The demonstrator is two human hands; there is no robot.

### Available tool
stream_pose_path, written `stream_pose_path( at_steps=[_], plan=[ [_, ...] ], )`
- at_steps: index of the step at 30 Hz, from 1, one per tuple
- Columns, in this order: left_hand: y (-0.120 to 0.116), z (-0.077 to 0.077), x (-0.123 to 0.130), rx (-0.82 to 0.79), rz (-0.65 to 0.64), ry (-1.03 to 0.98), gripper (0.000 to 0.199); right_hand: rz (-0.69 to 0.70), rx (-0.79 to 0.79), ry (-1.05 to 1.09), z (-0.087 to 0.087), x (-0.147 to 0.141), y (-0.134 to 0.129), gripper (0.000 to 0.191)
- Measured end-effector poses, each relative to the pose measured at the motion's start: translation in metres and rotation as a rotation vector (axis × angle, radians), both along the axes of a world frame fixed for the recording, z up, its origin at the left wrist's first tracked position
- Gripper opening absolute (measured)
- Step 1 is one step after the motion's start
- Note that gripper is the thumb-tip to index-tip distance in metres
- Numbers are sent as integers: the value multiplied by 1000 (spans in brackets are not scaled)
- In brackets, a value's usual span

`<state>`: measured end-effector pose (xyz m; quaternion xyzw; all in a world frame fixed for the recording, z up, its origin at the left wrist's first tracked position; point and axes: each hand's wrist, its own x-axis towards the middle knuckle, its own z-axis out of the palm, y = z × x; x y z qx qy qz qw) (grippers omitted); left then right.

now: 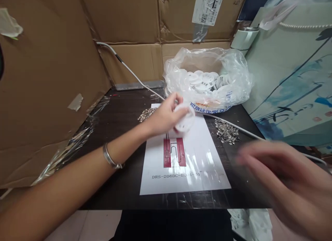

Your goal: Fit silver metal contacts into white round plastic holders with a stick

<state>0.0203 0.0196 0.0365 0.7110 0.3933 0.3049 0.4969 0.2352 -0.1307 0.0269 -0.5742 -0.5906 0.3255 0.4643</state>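
Observation:
My left hand [164, 116] is closed on a round white plastic disc [186, 123] with small slots, thumb across its face. The disc is over a printed white sheet [155, 184] with a red picture and lettering, lying on the dark table. At the right, my right hand [290, 175] is smeared by motion; its fingertips are too blurred to show whether anything is in them. Nearest to it lies a pile of small shiny metal pieces [227, 131]. Another pile of small metal pieces [146, 114] lies beyond my left wrist.
A clear plastic bag [176, 82] holding many white discs [203, 80] stands at the back. A white cable [132, 72] runs across the table behind the sheet. Cardboard walls [127, 19] stand left and behind. A painted bag [293, 85] and a white mug [245, 38] are at right.

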Motion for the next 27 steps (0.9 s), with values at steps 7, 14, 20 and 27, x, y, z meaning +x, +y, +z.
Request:
stream_pose_path(
  at_steps=[7, 14, 20, 27],
  plan=[
    [-22, -35, -17, -101, -235, 81, 19, 391, -15, -415, 8, -96, 168, 14],
    [-23, -34, -26, -99, -190, 27, 12, 450, -184, -508, -17, -132, 205, 9],
    [-26, -40, -29, -108, -161, -10, 12, 437, -107, -484, -27, -139, 204, 10],
    [-28, -40, -31, -86, -159, 9, 7, 388, -30, -418, -31, -134, 200, 15]
  ],
)
